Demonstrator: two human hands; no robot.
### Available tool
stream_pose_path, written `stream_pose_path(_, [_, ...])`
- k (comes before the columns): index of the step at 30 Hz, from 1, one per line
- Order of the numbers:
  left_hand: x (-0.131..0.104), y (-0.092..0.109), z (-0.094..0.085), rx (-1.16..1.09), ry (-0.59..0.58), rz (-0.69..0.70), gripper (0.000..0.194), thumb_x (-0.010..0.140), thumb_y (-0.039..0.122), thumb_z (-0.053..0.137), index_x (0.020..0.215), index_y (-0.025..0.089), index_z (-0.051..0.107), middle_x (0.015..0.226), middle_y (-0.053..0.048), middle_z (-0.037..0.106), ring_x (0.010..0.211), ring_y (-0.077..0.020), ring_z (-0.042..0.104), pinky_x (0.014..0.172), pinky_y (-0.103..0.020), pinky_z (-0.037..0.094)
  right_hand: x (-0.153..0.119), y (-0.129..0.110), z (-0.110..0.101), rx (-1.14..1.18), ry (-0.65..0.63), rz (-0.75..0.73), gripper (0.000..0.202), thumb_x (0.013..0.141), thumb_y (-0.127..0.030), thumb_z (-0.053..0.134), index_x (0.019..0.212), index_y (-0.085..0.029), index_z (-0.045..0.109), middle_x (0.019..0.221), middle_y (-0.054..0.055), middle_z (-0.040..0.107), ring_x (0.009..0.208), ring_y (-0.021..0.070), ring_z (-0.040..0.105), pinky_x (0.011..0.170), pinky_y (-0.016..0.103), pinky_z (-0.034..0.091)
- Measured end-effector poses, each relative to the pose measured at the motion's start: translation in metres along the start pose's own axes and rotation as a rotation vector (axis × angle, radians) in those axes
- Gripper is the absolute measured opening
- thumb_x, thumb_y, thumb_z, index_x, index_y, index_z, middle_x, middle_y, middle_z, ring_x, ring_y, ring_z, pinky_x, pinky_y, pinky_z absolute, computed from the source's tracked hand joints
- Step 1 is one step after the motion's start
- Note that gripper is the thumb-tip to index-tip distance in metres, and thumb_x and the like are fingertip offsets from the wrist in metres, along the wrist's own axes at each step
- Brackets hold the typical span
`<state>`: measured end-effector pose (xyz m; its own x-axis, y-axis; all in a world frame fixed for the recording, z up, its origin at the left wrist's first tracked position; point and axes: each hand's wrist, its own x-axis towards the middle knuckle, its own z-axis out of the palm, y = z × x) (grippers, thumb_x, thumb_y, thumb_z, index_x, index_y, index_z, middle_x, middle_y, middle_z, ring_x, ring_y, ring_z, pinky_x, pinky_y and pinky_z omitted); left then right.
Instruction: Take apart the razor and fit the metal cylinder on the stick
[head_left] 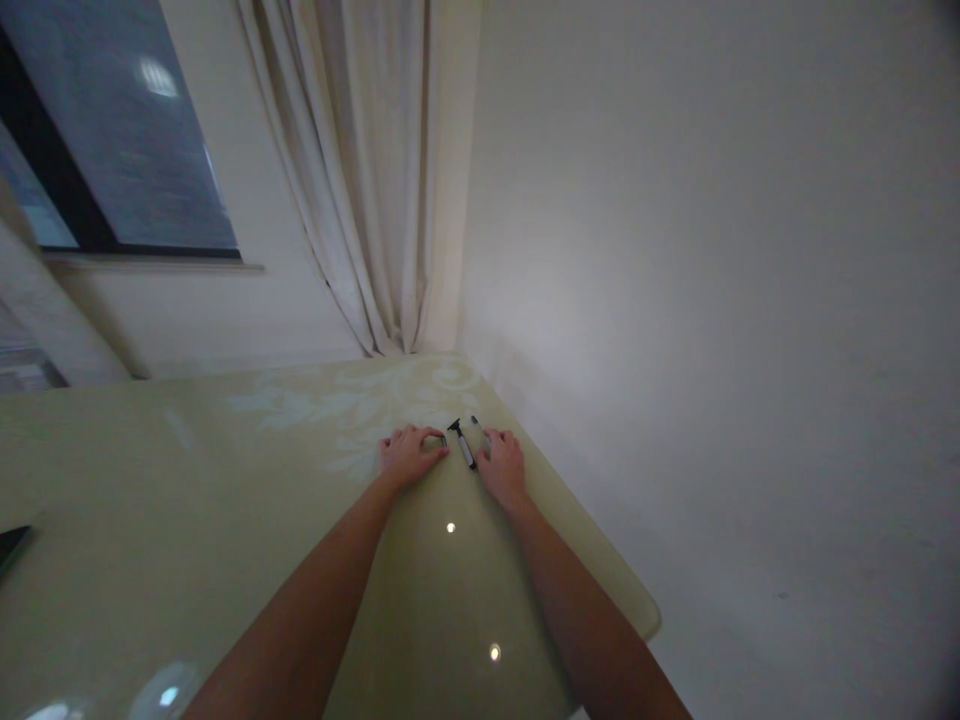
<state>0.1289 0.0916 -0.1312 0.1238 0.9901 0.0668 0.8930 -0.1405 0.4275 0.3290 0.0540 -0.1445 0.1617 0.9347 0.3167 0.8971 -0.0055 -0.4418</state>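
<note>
Wall (712,300) near right hand (504,466); curtain (367,180) beyond.

A head-worn camera looks forward and down across the table (225,500).

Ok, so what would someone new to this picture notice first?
Probably the left hand and right hand, both bare, at the far end of the glossy table, with a razor-like tool lying between them. Next, perhaps, the pale curtain hanging beyond the table and the dark-framed window at upper left.
</note>
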Motion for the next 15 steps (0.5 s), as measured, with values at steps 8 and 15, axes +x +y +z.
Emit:
stream_pose_path(8, [0.0005,0.0001,0.0019,-0.054,0.033,-0.014,0.042,0.087,0.063,0.070,0.120,0.041,0.079,0.121,-0.008,0.073,0.126,-0.0350,0.059,0.109,-0.050,0.034,-0.0002,0.0052,0.0075,0.005,0.047,-0.032,0.041,0.092,-0.018,0.060,0.131,-0.017,0.069,0.123,0.018,0.067,0.117,0.0328,0.062,0.099,0.040,0.046])
stream_pose_path(15, [0.0004,-0.0015,0.0046,-0.123,0.087,0.011,0.044,0.081,0.059,0.077,0.115,0.032,0.076,0.107,-0.006,0.074,0.114,-0.0316,0.063,0.102,-0.044,0.038,0.0025,0.0057,0.0003,0.040,0.156,-0.051,0.034,0.095,-0.021,0.056,0.126,-0.015,0.068,0.123,0.017,0.066,0.118,0.0307,0.058,0.104,0.040,0.042])
